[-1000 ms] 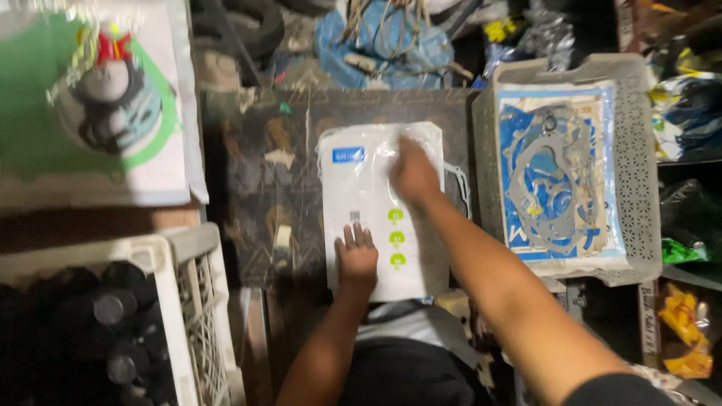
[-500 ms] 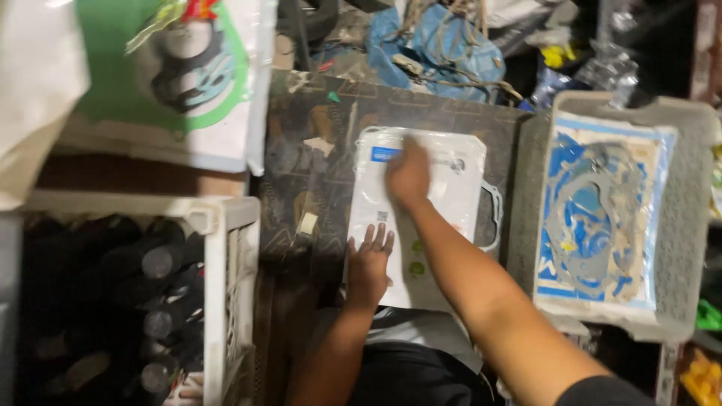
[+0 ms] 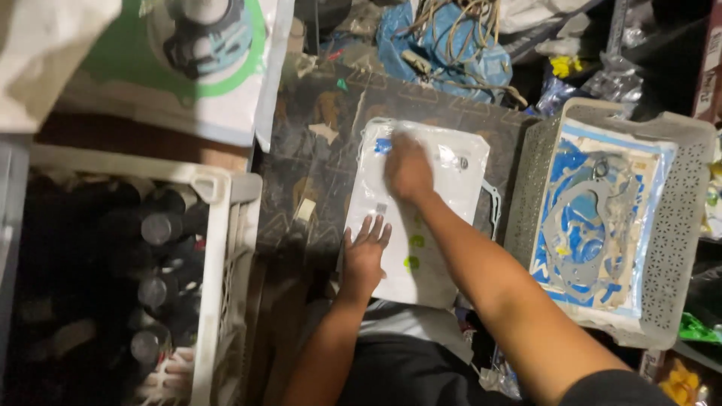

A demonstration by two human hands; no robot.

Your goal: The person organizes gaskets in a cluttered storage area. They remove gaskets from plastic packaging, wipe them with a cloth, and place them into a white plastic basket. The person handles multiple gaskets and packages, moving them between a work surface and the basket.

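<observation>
A white plastic packet (image 3: 440,225) with a blue mark and green dots lies flat on a dark patterned board (image 3: 316,165). My left hand (image 3: 365,252) rests palm down with spread fingers on the packet's lower left edge. Pressed flat on the packet's upper middle is my right hand (image 3: 407,168), its arm crossing in from the lower right. Neither hand grips anything.
A grey perforated basket (image 3: 681,225) at right holds a blue and white gasket sheet (image 3: 590,218). A white crate (image 3: 218,248) of dark cylindrical parts stands at left. A green and white packet (image 3: 188,83) lies at upper left; blue cloth and cords (image 3: 444,45) sit behind.
The view has shifted, so everything sits further right and lower. My right hand has slid slightly left across the packet's top. My left hand stays on the lower edge.
</observation>
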